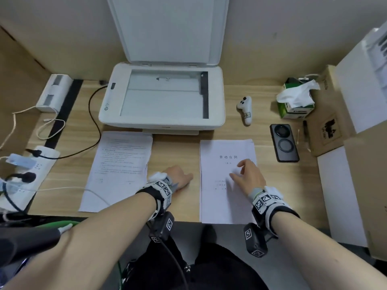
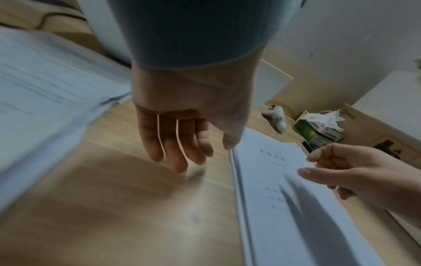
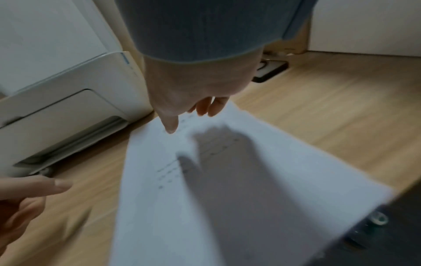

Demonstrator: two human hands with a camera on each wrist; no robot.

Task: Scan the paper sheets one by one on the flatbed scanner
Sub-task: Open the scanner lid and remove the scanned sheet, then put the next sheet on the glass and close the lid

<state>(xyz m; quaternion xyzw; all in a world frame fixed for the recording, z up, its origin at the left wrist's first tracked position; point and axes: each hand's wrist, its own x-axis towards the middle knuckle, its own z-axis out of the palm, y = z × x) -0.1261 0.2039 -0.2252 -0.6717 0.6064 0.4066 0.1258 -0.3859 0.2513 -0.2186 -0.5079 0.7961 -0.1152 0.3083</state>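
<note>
The white flatbed scanner stands at the back of the desk with its lid raised and its glass bare. Two stacks of printed sheets lie in front of it: the left stack and the right stack, whose top sheet is a title page. My right hand hovers just over the right stack with fingers loosely spread, holding nothing. My left hand is over the bare desk between the stacks, fingers straight, thumb near the right stack's left edge.
A white controller, a green tissue box and a black phone lie right of the scanner. Cardboard boxes line the right side. A power strip with plugs and cables sits at the left edge.
</note>
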